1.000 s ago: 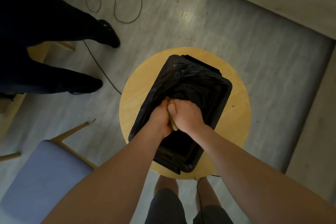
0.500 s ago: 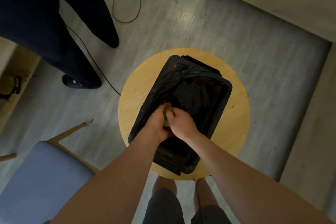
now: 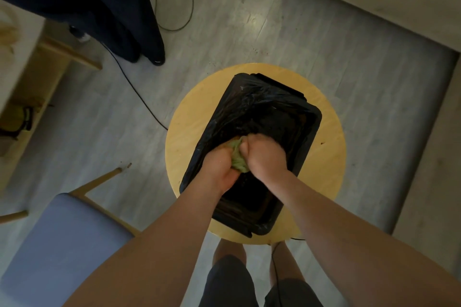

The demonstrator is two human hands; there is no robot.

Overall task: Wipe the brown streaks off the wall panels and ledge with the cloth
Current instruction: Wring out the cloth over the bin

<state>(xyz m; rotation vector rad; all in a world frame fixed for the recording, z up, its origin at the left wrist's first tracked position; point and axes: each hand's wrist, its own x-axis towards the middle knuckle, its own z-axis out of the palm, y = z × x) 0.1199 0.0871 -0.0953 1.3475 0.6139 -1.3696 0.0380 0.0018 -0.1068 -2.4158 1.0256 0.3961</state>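
Observation:
A bunched yellow-green cloth (image 3: 238, 157) sits between my two fists, held over a black tub (image 3: 305, 137) lined with a black plastic bag. My left hand (image 3: 219, 169) grips the cloth's left end and my right hand (image 3: 265, 157) grips its right end, knuckles close together. Most of the cloth is hidden inside my fingers. The tub stands on a round yellow wooden stool (image 3: 329, 147). No wall panel or ledge with streaks can be made out in this downward view.
Another person's dark trouser legs and shoes (image 3: 139, 32) stand at the upper left, with a cable (image 3: 139, 97) trailing across the grey floor. A blue-seated chair (image 3: 57, 251) is at my lower left. A wooden bench (image 3: 37, 82) lies at the far left.
My fists have shifted on the cloth and more of it now shows between them. The other person's legs have moved closer together and toward the upper left.

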